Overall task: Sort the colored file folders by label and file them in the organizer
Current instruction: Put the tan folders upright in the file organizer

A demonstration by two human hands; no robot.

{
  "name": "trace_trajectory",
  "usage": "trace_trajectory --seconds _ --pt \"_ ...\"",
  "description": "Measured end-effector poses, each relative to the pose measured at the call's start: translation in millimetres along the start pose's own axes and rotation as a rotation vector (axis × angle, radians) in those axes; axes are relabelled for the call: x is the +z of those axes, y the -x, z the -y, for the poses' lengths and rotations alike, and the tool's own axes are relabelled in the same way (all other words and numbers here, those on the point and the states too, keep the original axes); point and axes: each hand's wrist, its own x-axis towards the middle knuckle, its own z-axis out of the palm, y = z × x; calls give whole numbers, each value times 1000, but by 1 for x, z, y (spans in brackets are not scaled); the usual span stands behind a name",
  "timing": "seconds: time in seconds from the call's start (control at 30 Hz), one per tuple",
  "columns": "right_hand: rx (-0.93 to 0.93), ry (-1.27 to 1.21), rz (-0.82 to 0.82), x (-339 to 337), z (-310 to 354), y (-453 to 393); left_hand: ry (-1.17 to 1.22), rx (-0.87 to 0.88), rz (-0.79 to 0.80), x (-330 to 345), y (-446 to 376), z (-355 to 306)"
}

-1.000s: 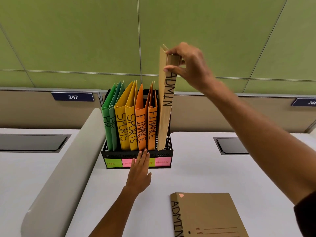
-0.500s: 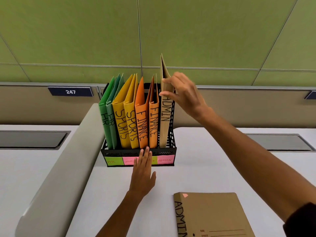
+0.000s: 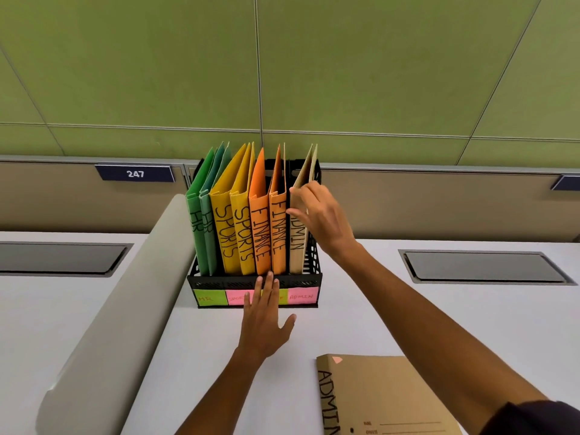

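Right hand (image 3: 323,215) reaches in from lower right, arm extended, fingers pinching the top spine edge of the upright brown ADMIN folder (image 3: 298,237), so it's closed on that folder. Left hand (image 3: 265,321) lies flat, palm down on the white bench (image 3: 392,315), fingers spread loosely and holding nothing, fingertips up against the front face of the black mesh organizer (image 3: 216,282). The held folder stands spine-forward in the rightmost slot, leaning slightly, covers splayed at the top. Organizer contents, left to right: two green HR folders (image 3: 201,233), two yellow SPORTS folders (image 3: 233,233), two orange FINANCE folders (image 3: 268,233), then the brown one. Sticky labels across the organizer front: green HR label (image 3: 208,298), a pink one partly covered by the left hand, pink ADMIN label (image 3: 302,296). Second brown ADMIN folder (image 3: 392,397) lies flat on the bench, near the bottom edge, below the right forearm and well apart from the organizer.
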Motion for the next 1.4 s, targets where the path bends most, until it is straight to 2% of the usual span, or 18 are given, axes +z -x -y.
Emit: trace_trajectory --seconds 0.47,0.8,1.03,1.17,1.4 --pt "202 42 208 -21 22 88 -68 -9 61 -14 45 -17" --pt "421 32 405 -29 39 209 -88 -43 108 -4 96 -46" --pt "602 83 519 -60 42 298 -56 -76 188 13 144 -78" --pt "679 120 577 -87 45 346 13 -121 253 18 178 -103" --pt "846 35 607 -135 53 435 88 -299 328 24 242 -142"
